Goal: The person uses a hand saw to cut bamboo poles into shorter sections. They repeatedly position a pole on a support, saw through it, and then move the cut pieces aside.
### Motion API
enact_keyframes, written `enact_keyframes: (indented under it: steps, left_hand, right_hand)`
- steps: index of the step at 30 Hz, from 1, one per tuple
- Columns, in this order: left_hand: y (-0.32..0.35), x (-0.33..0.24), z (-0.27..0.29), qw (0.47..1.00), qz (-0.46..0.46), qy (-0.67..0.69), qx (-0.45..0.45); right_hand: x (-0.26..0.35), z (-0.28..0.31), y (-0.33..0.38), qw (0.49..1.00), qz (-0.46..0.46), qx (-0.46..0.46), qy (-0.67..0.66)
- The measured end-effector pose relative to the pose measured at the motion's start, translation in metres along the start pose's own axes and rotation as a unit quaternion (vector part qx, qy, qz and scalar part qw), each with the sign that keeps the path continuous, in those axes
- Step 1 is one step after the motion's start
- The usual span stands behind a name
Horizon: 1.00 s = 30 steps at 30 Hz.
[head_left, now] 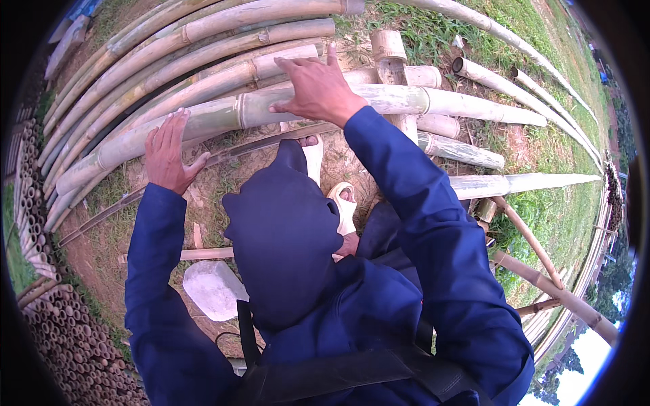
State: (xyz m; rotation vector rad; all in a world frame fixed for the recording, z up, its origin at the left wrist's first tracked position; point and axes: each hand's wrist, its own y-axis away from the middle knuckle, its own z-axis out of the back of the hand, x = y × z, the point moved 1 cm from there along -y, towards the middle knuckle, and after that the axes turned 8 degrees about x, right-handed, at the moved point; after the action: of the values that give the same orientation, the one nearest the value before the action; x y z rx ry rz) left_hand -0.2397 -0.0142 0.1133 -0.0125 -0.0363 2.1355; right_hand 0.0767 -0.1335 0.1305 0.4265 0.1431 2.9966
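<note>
A long pale bamboo pole (pixel 210 120) runs across in front of me, from the far left to the right. My left hand (pixel 169 152) lies against it with the fingers together and the thumb out. Farther right, my right hand (pixel 318 86) rests on or just over the same pole, its thumb and fingers spread wide. Neither hand is wrapped round anything. Just right of that hand, the pole crosses a short bamboo piece with a cut-out side (pixel 390 51). Nearer me, a long narrow strip (pixel 254 144) passes below the pole, above my feet in light sandals (pixel 344 206).
Several more bamboo poles (pixel 203 57) lie side by side beyond the pole. Stacked bamboo (pixel 81 338) fills the left edge. A pale stone block (pixel 213 289) sits near my left forearm. Bamboo props (pixel 542 284) stand at right, with grass and bare soil around.
</note>
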Motion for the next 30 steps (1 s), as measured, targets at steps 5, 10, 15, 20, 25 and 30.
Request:
enact_keyframes:
  steps: [5,10,15,20,25,30]
  left_hand:
    - [-0.028,-0.003,-0.024,1.0,0.025,0.003,0.012]
    - [-0.049,-0.007,-0.043,0.997,0.054,-0.021,0.046]
    - [-0.054,-0.004,-0.057,0.995,0.089,-0.026,0.043]
    - [-0.032,-0.027,-0.091,0.99,0.063,0.118,-0.048]
    - [0.004,-0.084,-0.139,0.959,0.184,0.211,0.049]
    - [-0.013,-0.101,-0.119,0.955,0.136,0.258,-0.051]
  right_hand:
    - [-0.082,-0.022,0.08,0.994,-0.073,-0.076,-0.008]
    - [-0.099,-0.036,0.132,0.983,-0.089,-0.153,-0.055]
    - [-0.095,-0.071,0.162,0.98,-0.119,-0.062,-0.146]
    - [-0.105,-0.121,0.149,0.975,-0.128,-0.045,-0.173]
    - [-0.122,-0.155,0.107,0.989,-0.102,0.024,-0.107]
    - [-0.133,-0.183,0.083,0.987,-0.073,0.141,0.016]
